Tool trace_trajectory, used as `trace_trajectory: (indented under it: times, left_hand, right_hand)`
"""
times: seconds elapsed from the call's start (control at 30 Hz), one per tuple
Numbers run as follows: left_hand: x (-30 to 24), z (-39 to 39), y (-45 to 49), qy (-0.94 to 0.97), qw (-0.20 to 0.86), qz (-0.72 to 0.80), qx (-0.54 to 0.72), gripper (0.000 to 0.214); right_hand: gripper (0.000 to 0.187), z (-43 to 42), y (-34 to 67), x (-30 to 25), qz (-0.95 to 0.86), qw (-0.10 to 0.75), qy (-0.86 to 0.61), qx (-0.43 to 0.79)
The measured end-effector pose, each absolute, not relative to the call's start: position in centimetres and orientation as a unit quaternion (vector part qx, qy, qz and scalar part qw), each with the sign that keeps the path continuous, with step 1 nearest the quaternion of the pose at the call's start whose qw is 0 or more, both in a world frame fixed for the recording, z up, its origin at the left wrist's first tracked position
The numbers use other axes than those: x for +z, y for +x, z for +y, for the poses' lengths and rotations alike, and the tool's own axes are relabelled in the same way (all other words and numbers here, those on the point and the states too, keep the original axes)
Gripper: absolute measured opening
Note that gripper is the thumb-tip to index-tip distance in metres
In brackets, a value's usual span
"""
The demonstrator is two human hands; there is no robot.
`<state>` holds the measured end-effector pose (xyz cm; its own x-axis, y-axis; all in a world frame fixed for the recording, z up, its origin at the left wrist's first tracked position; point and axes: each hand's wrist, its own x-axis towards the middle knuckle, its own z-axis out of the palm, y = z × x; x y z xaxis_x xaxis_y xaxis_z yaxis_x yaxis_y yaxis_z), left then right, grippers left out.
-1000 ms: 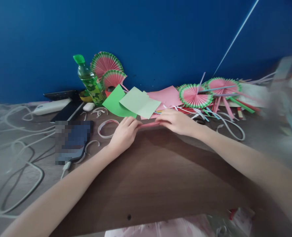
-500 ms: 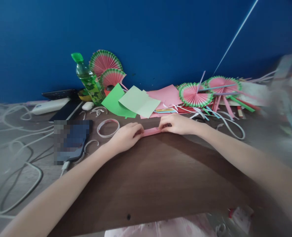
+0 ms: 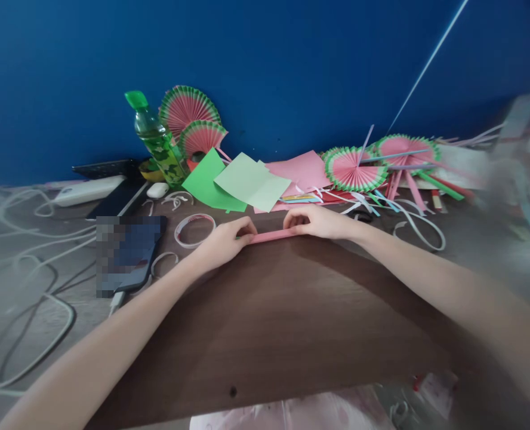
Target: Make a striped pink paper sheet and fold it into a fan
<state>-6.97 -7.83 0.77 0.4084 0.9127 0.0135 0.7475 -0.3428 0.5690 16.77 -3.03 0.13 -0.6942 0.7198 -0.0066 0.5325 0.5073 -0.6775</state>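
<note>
A narrow pink folded paper strip (image 3: 271,236) lies across the brown table between my two hands. My left hand (image 3: 226,240) pinches its left end, where a bit of green shows by the fingertips. Its right end is between the thumb and fingers of my right hand (image 3: 312,222). Just behind the hands lie a bright green sheet (image 3: 206,182), a pale green sheet (image 3: 251,182) and pink paper (image 3: 303,170). Beside my left hand sits a roll of tape (image 3: 195,231).
Pleated paper fans (image 3: 188,113) lean on the blue wall beside a green-capped bottle (image 3: 157,143). More fans (image 3: 355,170) and paper strips lie at the back right. A phone (image 3: 133,254) with a plugged cable, a white power bank (image 3: 89,190) and tangled cables occupy the left.
My left hand has shifted slightly left along the strip, and more of the pink paper shows between the hands. The right hand's fingers have moved a little. The view has tilted slightly.
</note>
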Motion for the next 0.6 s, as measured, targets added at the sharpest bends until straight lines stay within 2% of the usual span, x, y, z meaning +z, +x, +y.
trace_trajectory:
  times: [0.2,0.6]
  left_hand:
    - [0.81,-7.33,-7.25,0.794,0.265,0.517,0.176,0.011]
    - [0.53,-7.18,-7.33,0.793,0.253,0.523,0.183,0.013]
  right_hand:
    - [0.010,-3.02,16.57,-0.33,-0.841,0.161,-0.386,0.343]
    - [0.020,-3.75,16.30,0.31,-0.891,0.160,-0.371,0.207]
